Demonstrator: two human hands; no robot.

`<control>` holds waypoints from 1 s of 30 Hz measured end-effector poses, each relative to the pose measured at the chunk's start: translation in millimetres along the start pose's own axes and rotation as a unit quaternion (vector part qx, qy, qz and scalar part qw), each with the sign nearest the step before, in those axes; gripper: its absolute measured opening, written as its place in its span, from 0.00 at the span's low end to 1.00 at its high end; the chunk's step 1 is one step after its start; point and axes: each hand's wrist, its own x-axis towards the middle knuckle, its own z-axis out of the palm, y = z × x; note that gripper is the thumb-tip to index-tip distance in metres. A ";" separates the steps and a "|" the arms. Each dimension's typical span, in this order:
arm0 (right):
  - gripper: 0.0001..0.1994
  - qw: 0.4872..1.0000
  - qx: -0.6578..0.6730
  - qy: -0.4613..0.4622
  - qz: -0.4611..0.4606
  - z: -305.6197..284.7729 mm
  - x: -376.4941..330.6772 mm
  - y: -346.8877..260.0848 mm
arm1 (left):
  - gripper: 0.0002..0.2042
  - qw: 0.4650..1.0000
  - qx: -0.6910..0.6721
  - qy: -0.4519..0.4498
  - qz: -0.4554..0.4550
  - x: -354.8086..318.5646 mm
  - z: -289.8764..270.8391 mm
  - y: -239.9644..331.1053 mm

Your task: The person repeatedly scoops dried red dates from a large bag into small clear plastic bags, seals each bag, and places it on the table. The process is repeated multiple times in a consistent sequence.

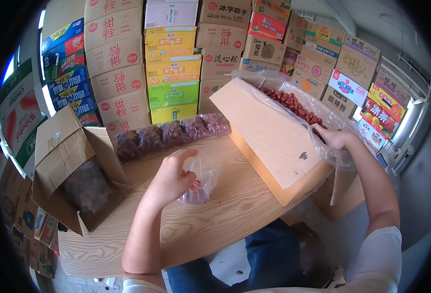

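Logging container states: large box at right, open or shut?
The box is open: red fruit shows inside, beside the right hand.

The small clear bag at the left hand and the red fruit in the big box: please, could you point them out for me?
Small clear bag (203,180), head view: middle of its plastic side.
Red fruit (293,102), head view: middle of the visible pile.

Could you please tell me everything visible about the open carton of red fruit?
The carton is tan cardboard, open on top and lined with clear plastic that spills over its rim. It sits at the table's right side; its broad left panel, probably a flap, bears a dark mark. Red fruit lies inside; the right hand is at the opening's near end.
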 end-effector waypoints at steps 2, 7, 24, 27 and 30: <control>0.43 1.000 0.022 -0.010 0.019 -0.7 -19.0 -21.8 | 0.25 1.000 -0.005 -0.004 -0.011 -1.3 -0.6 2.2; 0.43 0.998 0.009 0.029 -0.052 0.7 3.8 8.3 | 0.25 1.000 -0.024 -0.007 -0.010 -0.2 2.7 4.8; 0.40 0.984 -0.031 0.117 -0.129 16.1 38.2 36.6 | 0.25 0.999 0.031 0.006 0.029 2.6 9.4 -4.4; 0.38 0.983 -0.012 0.120 -0.137 16.1 37.4 33.4 | 0.25 0.999 0.032 0.011 0.032 2.6 9.8 -5.2; 0.36 0.983 0.003 0.128 -0.135 14.9 30.3 19.6 | 0.25 0.999 0.025 0.012 0.025 2.3 9.6 -4.4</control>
